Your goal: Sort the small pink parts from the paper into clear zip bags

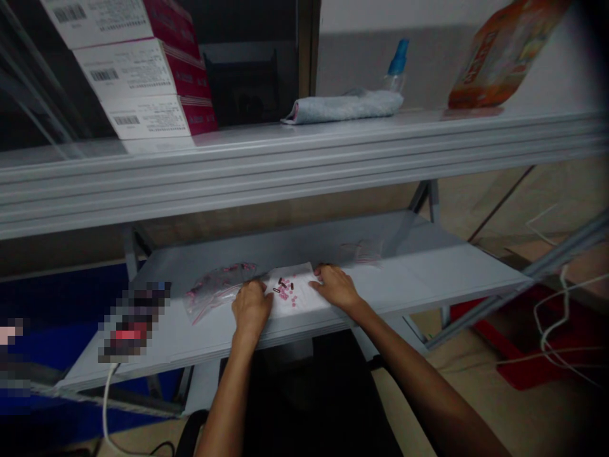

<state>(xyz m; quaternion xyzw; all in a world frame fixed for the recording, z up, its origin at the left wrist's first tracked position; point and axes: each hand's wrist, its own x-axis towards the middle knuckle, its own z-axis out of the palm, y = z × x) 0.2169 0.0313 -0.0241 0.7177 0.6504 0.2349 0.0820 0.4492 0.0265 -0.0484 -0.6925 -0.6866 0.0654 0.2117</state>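
A small white paper sheet (302,302) lies on the lower grey shelf, with small pink pieces (284,294) and several dark brown, elongated pieces (292,287) scattered on it. My left hand (252,306) is at the sheet's left edge, fingers curled down and thumb toward the paper. At the right edge, my right hand (335,285) has its fingers and thumb bent onto the sheet's border. Both hands appear to grip the paper, though the fingertips are partly hidden. Left of my left hand rests a clear zip bag (214,293) with pink pieces inside.
Another small clear bag (368,251) lies behind my right hand. A blurred-out object with a white cable (107,393) sits at the shelf's left. The upper shelf (266,166) holds stacked boxes (147,114), a folded cloth (347,106), a spray bottle (398,63) and an orange pouch (499,57).
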